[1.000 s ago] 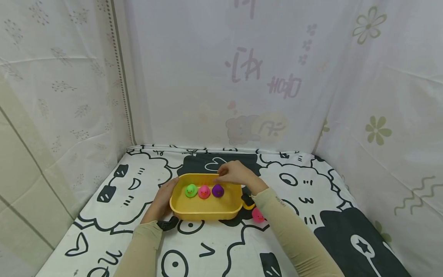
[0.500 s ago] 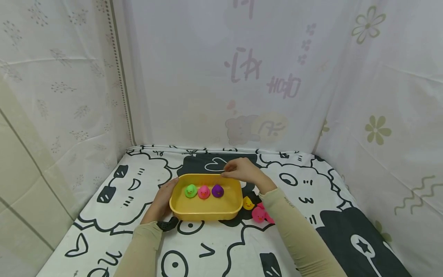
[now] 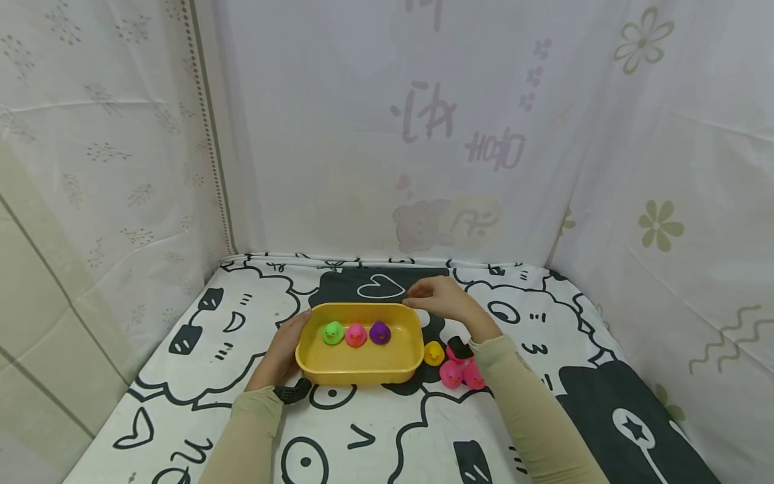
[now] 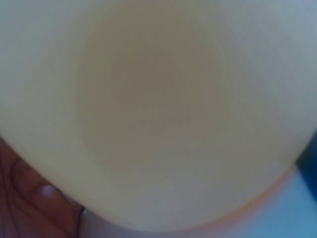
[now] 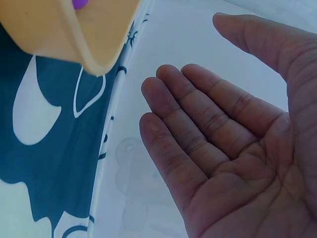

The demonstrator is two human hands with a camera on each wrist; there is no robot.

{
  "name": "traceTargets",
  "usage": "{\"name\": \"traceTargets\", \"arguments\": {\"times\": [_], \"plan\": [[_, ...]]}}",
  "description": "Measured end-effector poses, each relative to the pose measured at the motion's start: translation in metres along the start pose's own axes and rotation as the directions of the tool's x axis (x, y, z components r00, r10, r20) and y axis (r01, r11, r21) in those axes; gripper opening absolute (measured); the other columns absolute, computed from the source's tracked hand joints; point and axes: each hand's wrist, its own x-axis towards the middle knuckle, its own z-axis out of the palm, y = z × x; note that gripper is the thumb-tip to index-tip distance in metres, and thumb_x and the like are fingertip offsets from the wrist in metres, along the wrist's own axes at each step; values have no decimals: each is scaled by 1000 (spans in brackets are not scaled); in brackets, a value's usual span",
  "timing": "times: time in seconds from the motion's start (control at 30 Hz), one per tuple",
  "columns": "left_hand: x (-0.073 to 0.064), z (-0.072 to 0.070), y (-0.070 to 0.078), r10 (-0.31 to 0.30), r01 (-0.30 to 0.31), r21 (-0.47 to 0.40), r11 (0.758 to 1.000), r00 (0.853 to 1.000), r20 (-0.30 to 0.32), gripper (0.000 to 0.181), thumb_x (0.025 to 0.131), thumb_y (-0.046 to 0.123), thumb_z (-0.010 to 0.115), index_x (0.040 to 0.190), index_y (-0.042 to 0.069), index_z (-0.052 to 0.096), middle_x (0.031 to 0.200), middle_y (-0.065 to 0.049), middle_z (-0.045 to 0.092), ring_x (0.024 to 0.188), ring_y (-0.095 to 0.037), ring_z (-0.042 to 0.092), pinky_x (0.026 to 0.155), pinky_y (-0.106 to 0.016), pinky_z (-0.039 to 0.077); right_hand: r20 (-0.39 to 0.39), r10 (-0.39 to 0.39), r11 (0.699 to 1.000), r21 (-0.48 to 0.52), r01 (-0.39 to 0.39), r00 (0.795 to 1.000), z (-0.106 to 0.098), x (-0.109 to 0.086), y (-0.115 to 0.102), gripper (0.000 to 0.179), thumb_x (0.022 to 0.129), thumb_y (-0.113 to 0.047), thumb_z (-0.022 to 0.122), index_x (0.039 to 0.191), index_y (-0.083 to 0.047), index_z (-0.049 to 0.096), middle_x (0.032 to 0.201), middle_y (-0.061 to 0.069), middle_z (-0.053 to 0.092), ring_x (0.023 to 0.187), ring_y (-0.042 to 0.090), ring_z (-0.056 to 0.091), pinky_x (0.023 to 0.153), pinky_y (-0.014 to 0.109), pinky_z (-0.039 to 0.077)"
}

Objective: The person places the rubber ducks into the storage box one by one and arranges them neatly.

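Observation:
A yellow tray (image 3: 363,376) holds a green rubber duck (image 3: 333,333), a pink rubber duck (image 3: 355,335) and a purple rubber duck (image 3: 379,333) in a row. My left hand (image 3: 284,348) lies along the tray's left side, touching it. In the left wrist view the pale tray wall (image 4: 158,124) fills most of the picture, and only a bit of the hand shows. My right hand (image 3: 444,299) hovers past the tray's back right corner with nothing in it. Seen in the right wrist view, its palm is bare and the fingers (image 5: 208,119) are relaxed.
Right of the tray sit a yellow duck (image 3: 433,353) and several pink ducks (image 3: 451,374), partly behind the right wrist's black camera (image 3: 461,347). A black-and-white patterned cloth (image 3: 363,430) covers the table. Pale curtains (image 3: 338,134) hang behind and at both sides.
My right hand has moved right, from above the tray's back rim to beyond its corner. More of the ducks on the right now show. The left hand and tray stay put.

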Motion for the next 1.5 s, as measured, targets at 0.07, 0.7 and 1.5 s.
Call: {"name": "traceTargets", "arguments": {"times": [0.07,0.7,1.5], "plan": [[0,0,0,3,-3,6,1000,1000,-1,69,103,61,36,150,11,44,148,-14,49,126,-30,50,110,-44,41,-5,3,1000,27,-2,1000,-3,-3,4,46,90,-48,73,120,-13,72,111,-3,71,106,22,66,91,44,57],[-1,1,4,14,-14,-7,1000,1000,5,76,100,68,36,150,11,44,150,-14,47,130,-31,48,114,-47,38,157,22,986,159,-48,987,-18,-48,48,34,90,-41,75,115,-18,74,110,-5,72,103,19,66,91,41,56],[-1,0,1,2,-2,-24,1000,1000,4,77,98,69,38,151,12,43,150,-12,47,131,-29,48,113,-46,39,313,-22,976,214,-48,950,7,-49,69,28,90,-26,77,113,-10,73,103,-2,74,95,18,69,85,37,59]]}}
